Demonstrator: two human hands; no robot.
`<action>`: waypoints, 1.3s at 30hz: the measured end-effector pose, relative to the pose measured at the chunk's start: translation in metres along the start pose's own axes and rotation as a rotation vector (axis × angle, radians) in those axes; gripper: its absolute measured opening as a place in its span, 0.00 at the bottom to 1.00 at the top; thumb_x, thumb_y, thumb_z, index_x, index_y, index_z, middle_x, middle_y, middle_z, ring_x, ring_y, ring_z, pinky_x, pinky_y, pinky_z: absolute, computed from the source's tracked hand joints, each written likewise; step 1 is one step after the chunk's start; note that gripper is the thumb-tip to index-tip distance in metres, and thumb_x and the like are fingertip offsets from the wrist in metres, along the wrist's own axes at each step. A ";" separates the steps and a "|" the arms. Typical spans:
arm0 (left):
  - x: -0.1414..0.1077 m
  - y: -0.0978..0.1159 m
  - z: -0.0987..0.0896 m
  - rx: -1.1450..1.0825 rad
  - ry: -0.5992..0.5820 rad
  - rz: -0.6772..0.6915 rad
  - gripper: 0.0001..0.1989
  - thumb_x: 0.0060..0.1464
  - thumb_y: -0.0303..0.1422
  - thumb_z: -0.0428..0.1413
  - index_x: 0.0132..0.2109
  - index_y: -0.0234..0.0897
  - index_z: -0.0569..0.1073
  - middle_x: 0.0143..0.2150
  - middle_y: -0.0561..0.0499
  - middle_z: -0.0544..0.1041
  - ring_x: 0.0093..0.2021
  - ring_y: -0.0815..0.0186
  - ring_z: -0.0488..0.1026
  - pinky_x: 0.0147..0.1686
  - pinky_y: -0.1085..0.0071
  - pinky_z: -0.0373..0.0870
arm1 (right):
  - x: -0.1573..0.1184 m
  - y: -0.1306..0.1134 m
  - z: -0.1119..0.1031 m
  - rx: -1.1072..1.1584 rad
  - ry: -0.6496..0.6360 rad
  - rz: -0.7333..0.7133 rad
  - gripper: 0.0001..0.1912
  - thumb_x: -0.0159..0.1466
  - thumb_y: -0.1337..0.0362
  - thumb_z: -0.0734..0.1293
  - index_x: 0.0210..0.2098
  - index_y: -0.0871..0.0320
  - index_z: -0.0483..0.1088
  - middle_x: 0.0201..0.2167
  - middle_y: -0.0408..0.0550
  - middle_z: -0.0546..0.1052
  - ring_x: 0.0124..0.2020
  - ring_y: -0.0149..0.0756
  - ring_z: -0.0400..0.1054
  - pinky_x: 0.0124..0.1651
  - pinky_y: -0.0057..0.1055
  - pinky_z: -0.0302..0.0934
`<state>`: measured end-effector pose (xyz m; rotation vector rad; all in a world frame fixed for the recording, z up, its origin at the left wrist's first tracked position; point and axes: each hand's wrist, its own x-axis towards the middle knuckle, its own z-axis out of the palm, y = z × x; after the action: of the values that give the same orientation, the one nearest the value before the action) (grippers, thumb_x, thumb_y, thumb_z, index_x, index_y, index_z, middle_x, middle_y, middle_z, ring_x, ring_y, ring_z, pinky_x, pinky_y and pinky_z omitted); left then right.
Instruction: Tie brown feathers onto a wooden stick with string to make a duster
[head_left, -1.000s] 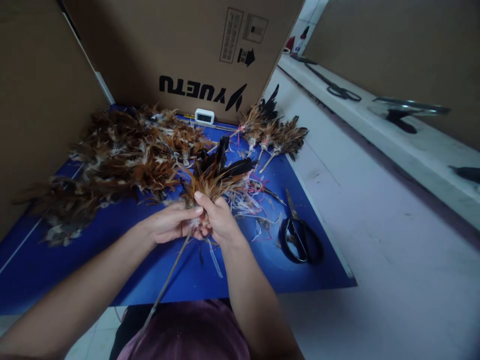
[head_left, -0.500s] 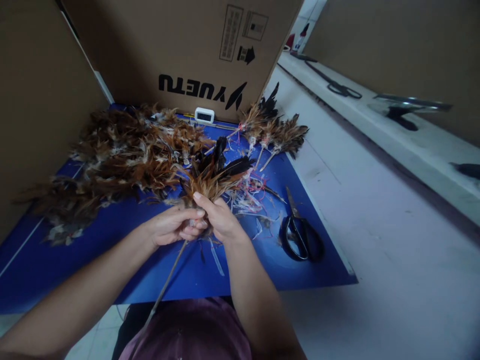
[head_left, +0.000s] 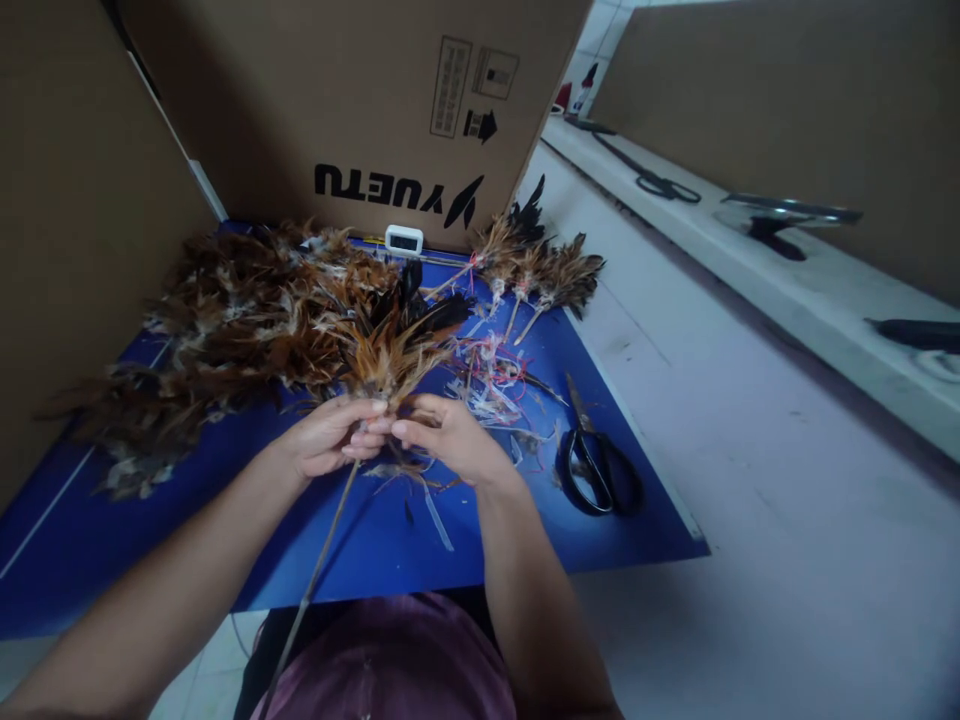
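A feather duster (head_left: 386, 360) with brown and black feathers on a thin stick (head_left: 324, 548) is in front of me, its stick slanting down towards my lap. My left hand (head_left: 334, 435) is closed around the base of the feathers, where the stick begins. My right hand (head_left: 450, 435) is curled beside it, thumb and fingers closed at the feather base on some brown feathers, partly hidden by the fingers. Right of it lies a tangle of white and pink string scraps (head_left: 491, 375). Black-handled scissors (head_left: 596, 470) rest farther right on the blue board (head_left: 525, 545).
A large heap of brown feathers (head_left: 247, 320) covers the left of the board. Several small feather bundles on sticks (head_left: 559, 270) lie at the back right. Behind stand a small white digital display (head_left: 403, 240) and a cardboard box (head_left: 360, 90). More scissors (head_left: 667, 187) lie on the ledge.
My right hand has loosened from around the feathers and moved down to their base, with its fingers curled. The duster and my left hand have shifted slightly left; the view has tilted a little.
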<state>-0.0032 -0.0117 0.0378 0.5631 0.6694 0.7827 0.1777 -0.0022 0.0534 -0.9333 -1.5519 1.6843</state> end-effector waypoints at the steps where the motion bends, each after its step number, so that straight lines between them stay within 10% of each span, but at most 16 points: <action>1: 0.000 0.001 0.000 -0.001 -0.008 -0.003 0.11 0.49 0.31 0.58 0.26 0.31 0.64 0.21 0.58 0.59 0.15 0.82 0.51 0.12 0.86 0.51 | 0.001 0.001 -0.002 -0.066 0.026 -0.023 0.07 0.57 0.63 0.67 0.31 0.61 0.73 0.20 0.37 0.69 0.21 0.24 0.59 0.26 0.22 0.53; 6: -0.001 0.006 0.000 0.006 -0.042 -0.006 0.14 0.51 0.32 0.57 0.24 0.32 0.61 0.21 0.58 0.56 0.16 0.81 0.50 0.11 0.86 0.50 | 0.011 0.009 -0.016 -0.333 0.206 -0.076 0.13 0.60 0.63 0.62 0.21 0.60 0.71 0.15 0.37 0.63 0.19 0.25 0.54 0.26 0.25 0.49; 11: -0.001 0.006 -0.002 0.007 -0.020 0.016 0.13 0.52 0.31 0.56 0.25 0.33 0.61 0.20 0.58 0.57 0.16 0.81 0.50 0.11 0.86 0.49 | 0.012 0.004 -0.017 -0.688 0.388 -0.280 0.08 0.54 0.62 0.70 0.34 0.56 0.75 0.35 0.46 0.74 0.39 0.35 0.64 0.45 0.33 0.56; 26: -0.003 0.003 -0.002 0.180 0.057 -0.008 0.10 0.49 0.33 0.57 0.31 0.28 0.70 0.26 0.46 0.72 0.18 0.76 0.62 0.10 0.84 0.46 | 0.024 0.002 0.008 -0.089 0.237 -0.167 0.10 0.50 0.58 0.72 0.23 0.60 0.73 0.23 0.45 0.76 0.27 0.32 0.68 0.35 0.28 0.62; 32: -0.005 0.001 0.000 0.123 -0.036 -0.060 0.09 0.49 0.30 0.57 0.27 0.32 0.64 0.21 0.56 0.62 0.15 0.82 0.51 0.11 0.86 0.43 | 0.026 0.007 0.003 0.097 0.151 0.059 0.16 0.42 0.57 0.76 0.22 0.62 0.71 0.20 0.42 0.73 0.23 0.27 0.63 0.31 0.27 0.58; 39: -0.010 0.001 0.016 0.395 0.157 0.069 0.14 0.48 0.35 0.57 0.25 0.34 0.61 0.20 0.59 0.58 0.16 0.81 0.50 0.13 0.84 0.40 | 0.012 0.000 0.020 0.170 0.148 -0.030 0.21 0.46 0.60 0.75 0.38 0.60 0.70 0.35 0.46 0.78 0.35 0.32 0.71 0.43 0.31 0.63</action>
<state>0.0028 -0.0221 0.0518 0.8930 0.9637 0.7678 0.1547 -0.0028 0.0537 -0.9192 -1.2985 1.6573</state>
